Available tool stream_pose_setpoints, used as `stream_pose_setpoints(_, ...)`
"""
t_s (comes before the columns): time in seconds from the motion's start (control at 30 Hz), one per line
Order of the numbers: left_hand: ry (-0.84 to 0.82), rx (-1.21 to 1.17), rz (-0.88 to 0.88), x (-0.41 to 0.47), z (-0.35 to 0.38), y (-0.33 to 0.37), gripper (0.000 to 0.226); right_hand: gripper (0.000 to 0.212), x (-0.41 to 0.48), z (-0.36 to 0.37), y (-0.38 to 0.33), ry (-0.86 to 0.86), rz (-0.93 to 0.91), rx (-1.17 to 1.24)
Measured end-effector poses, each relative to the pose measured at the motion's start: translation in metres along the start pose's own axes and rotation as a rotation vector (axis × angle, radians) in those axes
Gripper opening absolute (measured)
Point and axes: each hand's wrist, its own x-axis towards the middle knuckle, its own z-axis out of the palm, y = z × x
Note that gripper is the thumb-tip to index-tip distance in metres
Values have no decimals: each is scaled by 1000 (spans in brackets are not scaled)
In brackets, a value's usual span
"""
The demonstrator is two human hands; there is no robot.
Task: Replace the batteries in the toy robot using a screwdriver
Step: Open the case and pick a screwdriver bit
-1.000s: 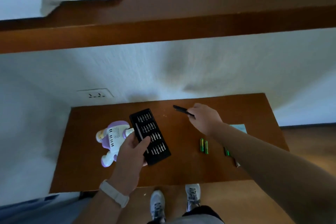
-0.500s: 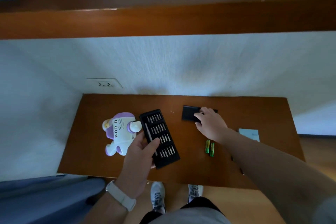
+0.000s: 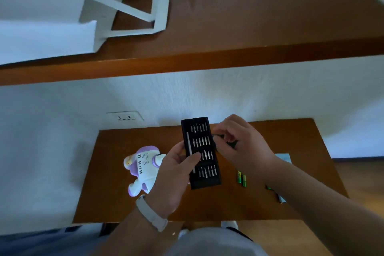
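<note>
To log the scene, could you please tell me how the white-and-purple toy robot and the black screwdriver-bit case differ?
The white-and-purple toy robot lies on the brown wooden table; the black screwdriver-bit case is held in the left hand. The robot is rounded; the case is flat and rectangular.

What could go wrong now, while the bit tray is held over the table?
The left hand holds the uncovered bit tray in the air; if it tips, bits could slide out and scatter. The batteries lie loose beside the right forearm; a sweep might roll them off the table.
</note>
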Motion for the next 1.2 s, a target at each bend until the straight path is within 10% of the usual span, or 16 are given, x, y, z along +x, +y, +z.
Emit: stream_pose_setpoints(1.2, -443, 183, 197, -53, -90, -27, 34, 13, -59, 55, -132, -139, 53, -452)
